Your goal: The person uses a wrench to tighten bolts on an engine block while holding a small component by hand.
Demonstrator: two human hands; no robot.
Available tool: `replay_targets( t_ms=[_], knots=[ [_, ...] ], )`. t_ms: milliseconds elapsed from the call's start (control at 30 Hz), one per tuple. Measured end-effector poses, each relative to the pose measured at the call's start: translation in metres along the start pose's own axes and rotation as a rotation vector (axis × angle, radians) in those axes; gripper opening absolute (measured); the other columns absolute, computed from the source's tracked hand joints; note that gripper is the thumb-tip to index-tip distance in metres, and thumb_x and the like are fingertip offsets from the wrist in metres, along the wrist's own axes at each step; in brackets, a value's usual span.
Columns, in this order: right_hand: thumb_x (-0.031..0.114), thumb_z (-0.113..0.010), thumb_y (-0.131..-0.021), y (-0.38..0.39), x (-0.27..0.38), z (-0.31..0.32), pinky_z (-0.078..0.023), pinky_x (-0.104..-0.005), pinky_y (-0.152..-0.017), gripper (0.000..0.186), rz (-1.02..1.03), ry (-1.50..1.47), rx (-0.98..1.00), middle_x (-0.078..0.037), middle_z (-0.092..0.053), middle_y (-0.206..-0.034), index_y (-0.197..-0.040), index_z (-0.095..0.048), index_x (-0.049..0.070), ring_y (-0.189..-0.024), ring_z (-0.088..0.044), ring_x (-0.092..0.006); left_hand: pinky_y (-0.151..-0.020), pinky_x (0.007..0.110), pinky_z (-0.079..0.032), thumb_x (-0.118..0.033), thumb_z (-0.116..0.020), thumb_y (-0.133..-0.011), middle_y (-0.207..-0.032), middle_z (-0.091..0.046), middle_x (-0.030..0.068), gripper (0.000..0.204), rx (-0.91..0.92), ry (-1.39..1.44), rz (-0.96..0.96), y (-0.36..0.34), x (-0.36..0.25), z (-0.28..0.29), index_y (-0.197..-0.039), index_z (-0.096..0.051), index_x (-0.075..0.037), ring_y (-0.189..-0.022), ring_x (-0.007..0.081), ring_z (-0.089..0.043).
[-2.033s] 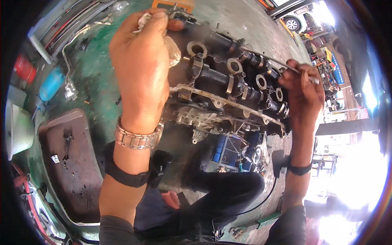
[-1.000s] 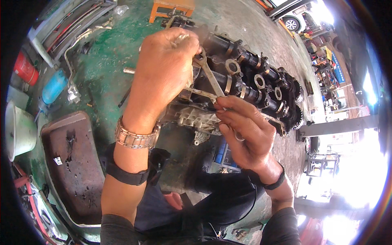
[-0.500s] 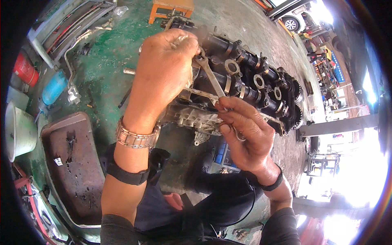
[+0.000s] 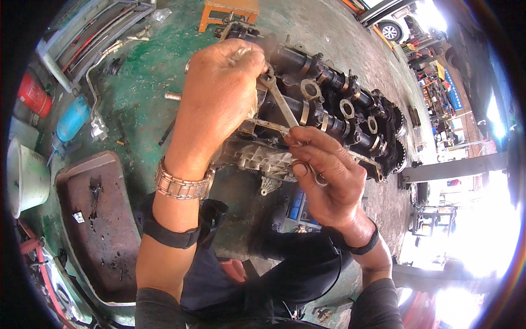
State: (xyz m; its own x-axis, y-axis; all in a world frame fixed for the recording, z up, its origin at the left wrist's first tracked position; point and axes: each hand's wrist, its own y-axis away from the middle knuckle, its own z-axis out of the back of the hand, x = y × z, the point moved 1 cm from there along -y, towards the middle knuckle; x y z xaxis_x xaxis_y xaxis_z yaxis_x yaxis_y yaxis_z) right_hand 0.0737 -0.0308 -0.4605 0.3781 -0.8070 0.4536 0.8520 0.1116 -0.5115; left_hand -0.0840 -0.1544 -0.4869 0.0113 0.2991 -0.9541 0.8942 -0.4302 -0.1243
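An engine cylinder head with black camshafts lies in front of me, its toothed cam gears at the right end. My right hand is closed around a combination wrench. One end of the wrench reaches up to the cylinder head beside my left fingertips; its other end shows below my right fingers. My left hand, with a metal watch on its wrist, is closed over the left part of the cylinder head. Whatever its fingers pinch is hidden behind the hand.
A brown drip tray with dark oily marks sits at left, near a pale bucket. Beyond are a blue cylinder, a red cylinder and a bent metal pipe. An orange stool stands behind the engine part.
My right hand and the wrench have shifted slightly to the left and up. The left hand stays nearly in place.
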Motion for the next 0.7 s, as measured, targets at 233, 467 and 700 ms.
replay_targets(
  t_ms=[233,467,700],
  knots=[
    [-0.004,-0.062,-0.087,-0.001,-0.003,0.002,-0.055,-0.0340,-0.086,0.014,-0.061,-0.033,-0.011,-0.022,-0.066,-0.115,-0.100,-0.066,-0.007,-0.101,-0.069,-0.0291,-0.056,0.019,-0.041,-0.017,-0.060,-0.097,-0.093,-0.072,0.0097,0.022,0.005,-0.004,0.019,0.002,-0.002,0.000,-0.108,-0.067,0.000,-0.066,0.0046,-0.056],
    [0.001,-0.062,-0.090,-0.001,-0.008,0.014,-0.054,-0.0342,-0.090,0.015,-0.161,-0.120,0.024,-0.021,-0.065,-0.118,-0.102,-0.066,-0.007,-0.107,-0.067,-0.0265,-0.072,0.022,-0.048,-0.016,-0.059,-0.097,-0.094,-0.072,0.0116,0.023,0.006,-0.049,-0.008,0.000,0.001,0.001,-0.108,-0.066,0.003,-0.084,0.0111,-0.064],
    [0.000,-0.058,-0.093,-0.003,-0.019,0.030,-0.054,-0.0352,-0.091,0.019,-0.529,-0.466,-0.159,-0.018,-0.062,-0.125,-0.109,-0.065,-0.006,-0.108,-0.065,-0.0252,-0.058,0.020,-0.043,-0.016,-0.060,-0.096,-0.092,-0.072,0.0099,0.021,0.018,-0.061,-0.001,0.002,-0.003,0.001,-0.107,-0.067,0.001,-0.067,0.0052,-0.058]
  ],
)
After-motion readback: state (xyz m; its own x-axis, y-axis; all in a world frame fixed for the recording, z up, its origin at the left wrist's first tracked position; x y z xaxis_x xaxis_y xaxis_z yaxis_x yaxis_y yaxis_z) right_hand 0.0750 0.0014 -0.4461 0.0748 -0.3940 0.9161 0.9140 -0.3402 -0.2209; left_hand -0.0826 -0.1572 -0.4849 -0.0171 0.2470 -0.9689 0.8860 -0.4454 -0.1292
